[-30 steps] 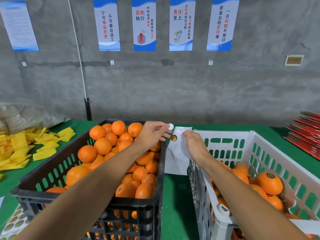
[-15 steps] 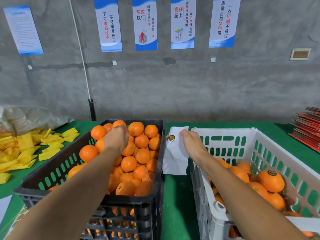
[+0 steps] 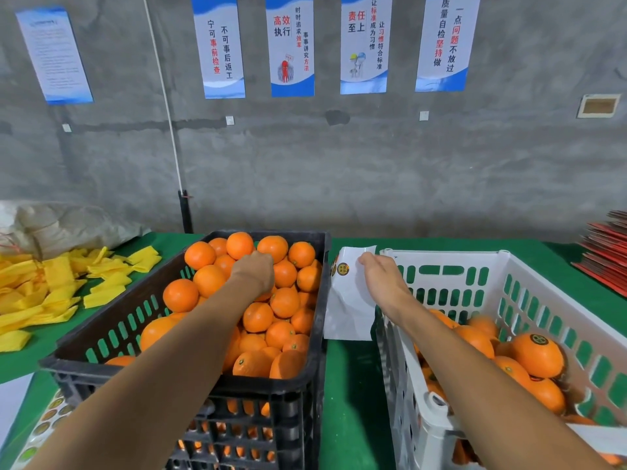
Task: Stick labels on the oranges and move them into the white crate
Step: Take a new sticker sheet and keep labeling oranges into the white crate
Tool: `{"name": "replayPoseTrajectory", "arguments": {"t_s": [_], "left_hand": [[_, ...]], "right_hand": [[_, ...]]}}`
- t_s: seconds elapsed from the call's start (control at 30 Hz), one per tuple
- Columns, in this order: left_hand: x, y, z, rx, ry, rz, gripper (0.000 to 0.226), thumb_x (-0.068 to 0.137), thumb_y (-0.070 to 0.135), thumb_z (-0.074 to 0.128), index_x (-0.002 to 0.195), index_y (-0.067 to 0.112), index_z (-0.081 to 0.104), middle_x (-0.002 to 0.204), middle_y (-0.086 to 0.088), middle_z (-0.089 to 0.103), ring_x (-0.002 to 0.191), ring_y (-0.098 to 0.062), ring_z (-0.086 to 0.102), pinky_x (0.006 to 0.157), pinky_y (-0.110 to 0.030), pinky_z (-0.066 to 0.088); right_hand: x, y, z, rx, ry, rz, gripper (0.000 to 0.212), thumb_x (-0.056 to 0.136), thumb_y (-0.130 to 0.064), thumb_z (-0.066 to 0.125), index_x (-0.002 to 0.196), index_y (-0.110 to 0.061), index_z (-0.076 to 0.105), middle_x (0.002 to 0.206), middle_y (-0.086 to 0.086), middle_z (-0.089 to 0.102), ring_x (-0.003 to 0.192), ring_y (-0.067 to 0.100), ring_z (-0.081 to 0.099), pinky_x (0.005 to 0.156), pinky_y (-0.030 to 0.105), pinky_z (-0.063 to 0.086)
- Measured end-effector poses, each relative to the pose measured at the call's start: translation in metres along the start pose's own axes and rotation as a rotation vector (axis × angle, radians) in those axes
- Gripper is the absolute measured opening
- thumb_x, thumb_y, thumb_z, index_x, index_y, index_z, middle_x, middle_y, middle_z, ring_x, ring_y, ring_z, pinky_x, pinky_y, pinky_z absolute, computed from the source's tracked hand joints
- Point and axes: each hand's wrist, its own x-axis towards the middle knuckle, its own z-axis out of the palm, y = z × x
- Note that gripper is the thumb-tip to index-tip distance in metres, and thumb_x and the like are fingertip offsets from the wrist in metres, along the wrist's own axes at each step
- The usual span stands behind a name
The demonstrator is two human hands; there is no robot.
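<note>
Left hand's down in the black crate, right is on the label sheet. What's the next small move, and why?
Probably press the left hand onto the orange under it to seat the label. It rests on the pile in the black crate, fingers hidden, while the right hand holds the label sheet, one label showing.

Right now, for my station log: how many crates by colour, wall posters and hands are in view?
Black crate: 1
White crate: 1
Wall posters: 5
Hands: 2, left hand and right hand holding label sheet
Total: 9
</note>
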Motion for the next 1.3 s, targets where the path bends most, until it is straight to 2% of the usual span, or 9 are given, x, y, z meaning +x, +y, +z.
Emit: {"name": "replayPoseTrajectory", "arguments": {"t_s": [0.17, 0.37, 0.53, 0.67, 0.77, 0.9, 1.0, 1.07, 1.3], "left_hand": [[-0.001, -0.002, 0.011, 0.055, -0.077, 0.007, 0.033, 0.095, 0.017, 0.066, 0.126, 0.013, 0.056, 0.123, -0.009, 0.061, 0.111, -0.029, 0.063, 0.083, -0.035, 0.055], [-0.002, -0.013, -0.01, -0.128, -0.03, -0.089, 0.046, 0.081, 0.045, 0.079, 0.1, 0.017, 0.049, 0.087, 0.0, 0.051, 0.082, -0.024, 0.056, 0.059, -0.034, 0.045], [-0.014, 0.02, -0.051, -0.422, 0.354, 0.003, 0.054, 0.068, 0.063, 0.074, 0.091, 0.015, 0.065, 0.087, -0.005, 0.069, 0.073, -0.026, 0.061, 0.06, -0.035, 0.051], [-0.03, 0.076, -0.068, -0.787, 0.606, 0.315, 0.063, 0.074, 0.054, 0.079, 0.126, 0.022, 0.066, 0.118, 0.001, 0.069, 0.089, -0.022, 0.071, 0.083, -0.037, 0.059], [-0.043, 0.123, -0.069, -1.048, 0.486, 0.532, 0.078, 0.08, 0.048, 0.083, 0.145, 0.016, 0.054, 0.14, -0.001, 0.059, 0.107, -0.01, 0.067, 0.091, -0.034, 0.06], [-0.053, 0.138, -0.058, -0.962, 0.334, 0.646, 0.078, 0.089, 0.058, 0.068, 0.153, 0.022, 0.043, 0.15, 0.006, 0.051, 0.129, -0.004, 0.053, 0.107, -0.028, 0.049], [-0.047, 0.114, -0.056, -0.912, 0.449, 0.597, 0.042, 0.099, 0.034, 0.063, 0.137, 0.015, 0.059, 0.133, 0.001, 0.061, 0.12, -0.009, 0.058, 0.104, -0.034, 0.05], [-0.041, 0.097, -0.051, -0.859, 0.428, 0.566, 0.026, 0.097, 0.019, 0.065, 0.121, 0.01, 0.065, 0.118, -0.004, 0.065, 0.11, -0.016, 0.061, 0.097, -0.04, 0.051], [-0.031, 0.082, -0.033, -0.811, 0.237, 0.539, 0.035, 0.091, 0.036, 0.075, 0.121, 0.017, 0.071, 0.111, 0.002, 0.067, 0.1, -0.01, 0.064, 0.087, -0.035, 0.058]], "right_hand": [[0.0, 0.0, 0.0, -0.01, -0.013, -0.013, 0.024, 0.105, -0.033, 0.04, 0.082, -0.029, 0.045, 0.086, -0.011, 0.048, 0.078, 0.001, 0.044, 0.063, 0.02, 0.03], [0.0, 0.002, -0.001, -0.036, -0.013, -0.02, 0.036, 0.106, -0.033, 0.039, 0.113, -0.002, 0.057, 0.093, 0.002, 0.054, 0.076, 0.004, 0.045, 0.064, 0.019, 0.032], [-0.002, -0.001, -0.001, -0.047, -0.013, -0.025, 0.039, 0.105, -0.032, 0.038, 0.101, 0.003, 0.056, 0.087, 0.005, 0.05, 0.078, 0.014, 0.048, 0.066, 0.026, 0.037], [-0.003, -0.002, -0.002, -0.114, -0.063, -0.072, 0.037, 0.106, -0.028, 0.037, 0.093, -0.001, 0.058, 0.085, 0.006, 0.052, 0.082, 0.022, 0.049, 0.068, 0.034, 0.038], [-0.005, -0.006, -0.001, -0.162, -0.1, -0.133, 0.027, 0.109, -0.024, 0.036, 0.106, -0.01, 0.059, 0.093, 0.002, 0.061, 0.086, 0.018, 0.057, 0.067, 0.03, 0.042], [-0.003, -0.006, 0.0, -0.263, -0.102, -0.139, 0.025, 0.107, -0.013, 0.037, 0.086, -0.017, 0.05, 0.09, 0.003, 0.054, 0.093, 0.02, 0.053, 0.076, 0.033, 0.042], [-0.002, -0.004, -0.003, -0.109, -0.102, -0.073, 0.029, 0.109, -0.025, 0.037, 0.11, -0.008, 0.06, 0.105, 0.005, 0.065, 0.099, 0.017, 0.06, 0.083, 0.034, 0.048], [-0.001, -0.003, -0.004, -0.04, -0.045, -0.057, 0.031, 0.11, -0.03, 0.039, 0.099, -0.011, 0.061, 0.093, 0.002, 0.062, 0.086, 0.013, 0.057, 0.074, 0.031, 0.044], [0.003, 0.001, -0.008, 0.17, 0.134, 0.007, 0.04, 0.107, -0.034, 0.049, 0.07, -0.017, 0.046, 0.065, -0.004, 0.042, 0.062, 0.014, 0.042, 0.058, 0.03, 0.033]]}}
